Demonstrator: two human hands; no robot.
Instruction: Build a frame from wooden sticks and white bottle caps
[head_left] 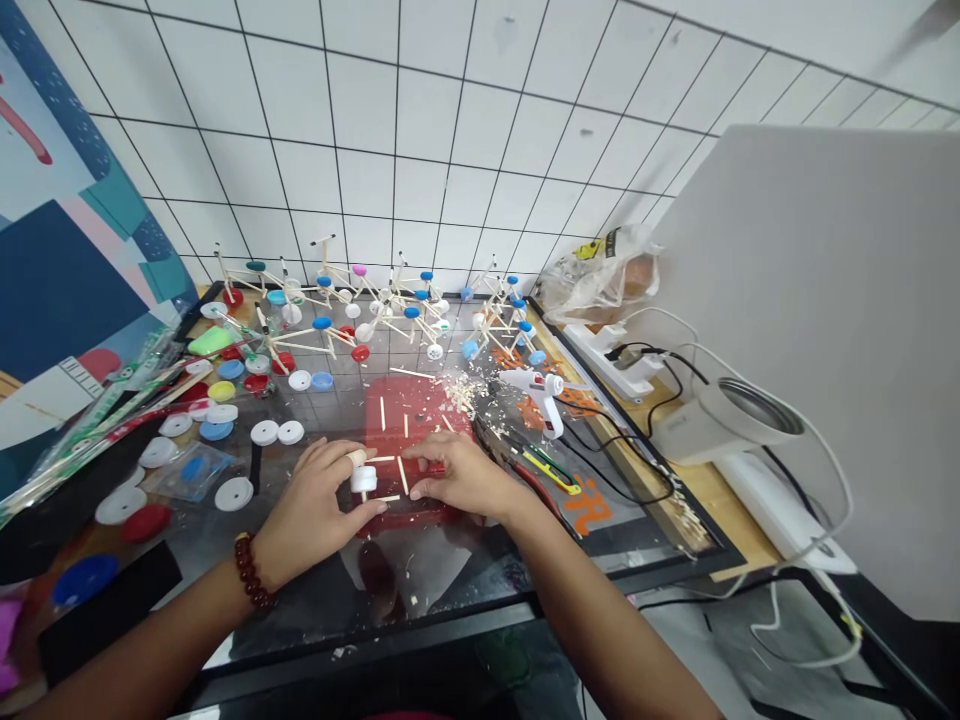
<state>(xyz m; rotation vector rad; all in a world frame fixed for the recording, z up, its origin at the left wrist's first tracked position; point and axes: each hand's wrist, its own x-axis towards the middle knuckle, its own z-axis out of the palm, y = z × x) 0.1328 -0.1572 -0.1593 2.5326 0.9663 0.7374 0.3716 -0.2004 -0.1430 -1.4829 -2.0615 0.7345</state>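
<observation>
Over a red sheet [427, 395] on the dark glass table, my left hand [324, 500] is beside a small white cap [364, 479], its fingers and thumb spread around it. Short pale sticks [403, 476] lie between my two hands, some near the cap. My right hand [455, 474] reaches in from the right, thumb and forefinger apart near the upright stick. Whether a fingertip touches that stick is hard to tell. Above them, other short sticks [382, 413] rest on the red sheet.
Stick models with coloured caps [412, 313] line the back. A white glue gun [536, 385], pliers [525, 470], a yellow cutter [551, 470] and cables lie right. Loose caps [234, 493] are scattered left. A power strip [615, 365] sits at the back right.
</observation>
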